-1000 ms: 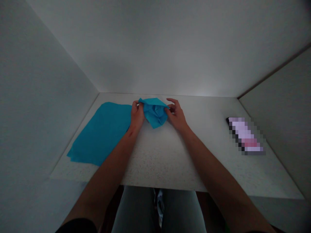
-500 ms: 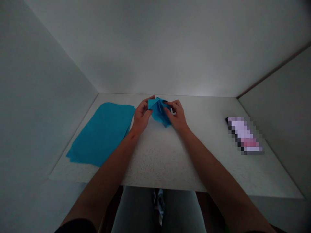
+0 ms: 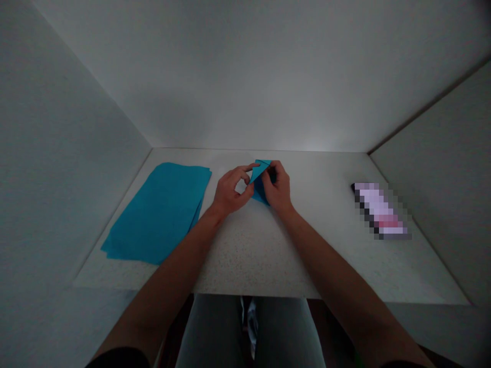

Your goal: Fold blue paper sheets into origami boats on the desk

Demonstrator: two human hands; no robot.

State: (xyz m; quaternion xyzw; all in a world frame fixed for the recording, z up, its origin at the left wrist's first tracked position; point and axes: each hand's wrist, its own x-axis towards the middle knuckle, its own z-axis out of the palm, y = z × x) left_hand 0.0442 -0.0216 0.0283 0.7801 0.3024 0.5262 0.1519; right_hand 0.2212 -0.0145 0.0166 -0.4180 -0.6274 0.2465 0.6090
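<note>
A folded piece of blue paper [image 3: 261, 172] is held between my two hands, above the far middle of the table. My left hand [image 3: 233, 188] pinches its left edge, with the thumb below and the index finger reaching over the top. On the other side, my right hand [image 3: 279, 185] is closed around the right part of the paper, fingers behind and thumb in front. The paper shows a slanted fold at the top and a darker, shaded layer underneath. My right fingers hide some of it.
A stack of blue paper sheets [image 3: 157, 214] lies to the left on the pale speckled table [image 3: 253, 255]. A phone [image 3: 379, 210], its screen blurred out, lies to the right. Walls enclose the table at the back and on both sides.
My left hand has moved right and changed its grip on the paper. The paper has been turned and now looks narrower, more like a folded triangle.
</note>
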